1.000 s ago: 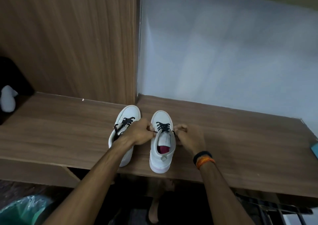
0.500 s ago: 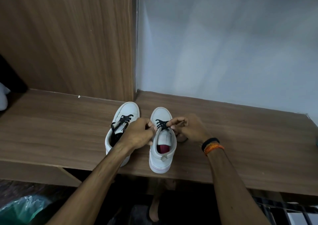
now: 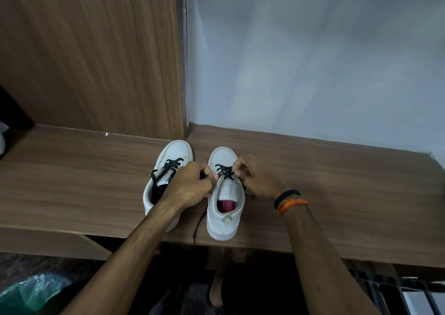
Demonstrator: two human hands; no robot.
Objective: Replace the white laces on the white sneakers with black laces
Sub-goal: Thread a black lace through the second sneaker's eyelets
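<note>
On the brown wooden shelf (image 3: pixel 337 194), two white sneakers are sitting side by side, toes pointing to the far wall.

The left sneaker (image 3: pixel 168 170) is already wearing a black lace (image 3: pixel 172 166), crossing over its front. The lace ends seem to be tucked loosely down inside the shoe, so this one looks about done, though it may need a tidy.

The left hand (image 3: pixel 190 187) is reaching across the left sneaker to the near-left edge of the right sneaker's lacing. Its fingers are curling in tight, and the fingertips seem to be pinching the black lace there, but the pinch spot is too small to be sure.

The right sneaker (image 3: pixel 225 194) is the one being worked on. Its black lace (image 3: pixel 224 171) is crossing only the far rows of holes. The tongue is standing bare below that, and a pink inside is showing. One loose black lace end (image 3: pixel 199 225) is trailing down the left side of the shoe to the shelf's near edge.

The right hand (image 3: pixel 255 179) is sitting just right of the lacing, with its thumb and first fingers pinching the lace near the holes. A black band and an orange band (image 3: pixel 290 202) are circling that wrist.

I think the person is pulling the lace snug on this second shoe. Next, each end will need poking through the next empty hole, with both sides kept even. No white laces are showing.
</note>
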